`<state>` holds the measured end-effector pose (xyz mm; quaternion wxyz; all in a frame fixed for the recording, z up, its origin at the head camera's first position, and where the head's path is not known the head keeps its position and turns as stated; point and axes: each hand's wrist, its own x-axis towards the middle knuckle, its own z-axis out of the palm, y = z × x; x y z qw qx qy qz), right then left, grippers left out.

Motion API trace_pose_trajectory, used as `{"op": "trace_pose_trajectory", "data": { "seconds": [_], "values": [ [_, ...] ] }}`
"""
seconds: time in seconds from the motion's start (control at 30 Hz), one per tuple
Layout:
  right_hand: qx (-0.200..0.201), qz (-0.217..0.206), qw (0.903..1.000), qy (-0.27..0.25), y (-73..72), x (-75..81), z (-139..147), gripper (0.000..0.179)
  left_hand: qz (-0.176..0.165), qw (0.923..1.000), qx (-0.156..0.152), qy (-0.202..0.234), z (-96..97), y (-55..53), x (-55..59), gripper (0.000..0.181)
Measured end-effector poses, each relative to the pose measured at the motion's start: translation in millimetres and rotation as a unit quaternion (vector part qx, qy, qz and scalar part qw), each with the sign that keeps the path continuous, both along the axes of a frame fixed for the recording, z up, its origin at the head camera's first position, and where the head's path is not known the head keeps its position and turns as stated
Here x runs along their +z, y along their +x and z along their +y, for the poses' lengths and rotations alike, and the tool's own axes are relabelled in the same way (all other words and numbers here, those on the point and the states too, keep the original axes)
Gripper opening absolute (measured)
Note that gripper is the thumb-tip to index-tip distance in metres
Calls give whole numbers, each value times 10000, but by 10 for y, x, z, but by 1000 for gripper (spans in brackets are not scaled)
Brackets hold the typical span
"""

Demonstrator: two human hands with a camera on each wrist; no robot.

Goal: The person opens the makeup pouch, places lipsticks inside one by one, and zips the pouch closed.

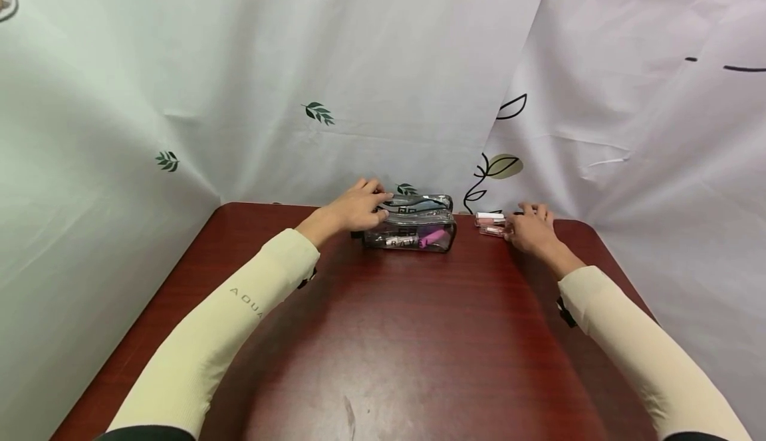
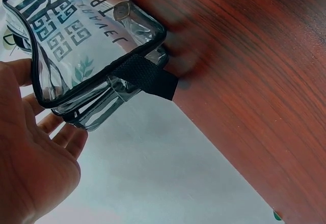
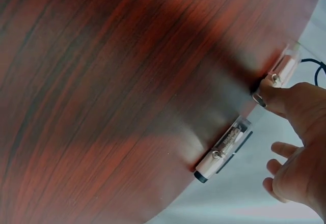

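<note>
A clear zip pouch with black trim [image 1: 409,225] stands at the table's back edge, with a purple item and other small things inside. My left hand [image 1: 358,209] holds its left end, thumb at the front and fingers over the top and back. In the left wrist view, curled fingers [image 2: 66,136] show behind the pouch [image 2: 84,35]. To the right, my right hand [image 1: 529,229] is over small lip gloss tubes [image 1: 491,217]. In the right wrist view, its thumb touches the end of one lip gloss [image 3: 285,70]; the other fingers are loosely bent beside another lip gloss [image 3: 224,148].
The reddish-brown wooden table [image 1: 383,334] has rounded back corners. White printed cloth [image 1: 383,95] hangs directly behind it and along both sides. A black strap tab [image 2: 145,76] sticks out from the pouch's end.
</note>
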<state>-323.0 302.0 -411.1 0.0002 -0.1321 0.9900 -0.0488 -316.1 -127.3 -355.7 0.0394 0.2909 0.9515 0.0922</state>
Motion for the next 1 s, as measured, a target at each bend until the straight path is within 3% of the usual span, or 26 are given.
{"op": "trace_pose_trajectory", "data": {
  "seconds": [0.3,0.77,0.87,1.0],
  "values": [
    [129,-16,9999,-69,26,9,-3,22,48,10000,-52,-42,1,41,3,58],
    [303,353,9976,-508,0,339,-130,19,141,9998,-146,-60,-13,24,-24,58],
    [309,448,9965,-640,-1,442,-205,19,152,9997,-169,28,-13,-30,-44,58],
    [361,441,9957,-726,19,552,-312,21,324,9992,-209,-87,-42,-229,-211,59]
  ]
}}
